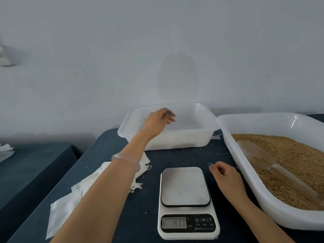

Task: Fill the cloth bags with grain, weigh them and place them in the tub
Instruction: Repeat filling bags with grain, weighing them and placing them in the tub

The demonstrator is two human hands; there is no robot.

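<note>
We see the left arm stretched forward across the counter point(149, 199), its hand, the left hand point(157, 123), held above the near left part of the white tub point(210, 120), fingers relaxed and slightly bent, gripping nothing; the right hand point(226, 176) sits low over the counter between the scale point(185, 186) and the grain tray point(233, 148), its fingers curled in toward the palm with nothing visible in them; a pale grey wall point(157, 41) fills the upper half of our view; the counter is covered in dark blue cloth, and a second dark-covered surface point(35, 163) stands apart on the left; the large white grain tray on the right holds a bed of brown grain point(289, 163); the tub stands at the far edge of the counter, close to the wall; flat white cloth bags point(73, 204) lie overlapping on the counter under the left forearm, their strings loose; the scale's steel plate is bare and its display shows digits too blurred for us to read surely; a translucent scoop point(259, 158) lies in the grain with some grain in it; a clear bracelet point(122, 157) circles the left wrist; a few stray grains dot the cloth
</note>
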